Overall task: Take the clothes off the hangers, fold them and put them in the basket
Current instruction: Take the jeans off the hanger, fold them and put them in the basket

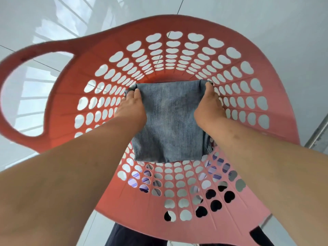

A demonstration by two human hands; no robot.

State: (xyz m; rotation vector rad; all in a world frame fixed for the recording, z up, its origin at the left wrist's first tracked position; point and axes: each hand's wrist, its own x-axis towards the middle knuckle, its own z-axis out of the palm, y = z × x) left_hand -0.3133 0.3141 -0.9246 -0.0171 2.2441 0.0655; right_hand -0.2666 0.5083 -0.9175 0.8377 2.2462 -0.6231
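Observation:
A folded blue denim garment [170, 121] lies flat at the bottom of the red perforated basket [177, 55], seen from straight above. My left hand [132, 107] holds its left edge, thumb on top and fingers tucked under the fabric. At the right edge, my right hand [208, 105] grips the cloth the same way. Both forearms reach down into the basket. A bit of striped cloth [209, 144] shows beneath the denim at its right side.
The basket has a large loop handle [21, 96] at the left and stands on glossy white floor tiles [266, 23]. A metal rail [317, 135] runs along the right edge. Dark trouser legs [131, 235] show below the basket.

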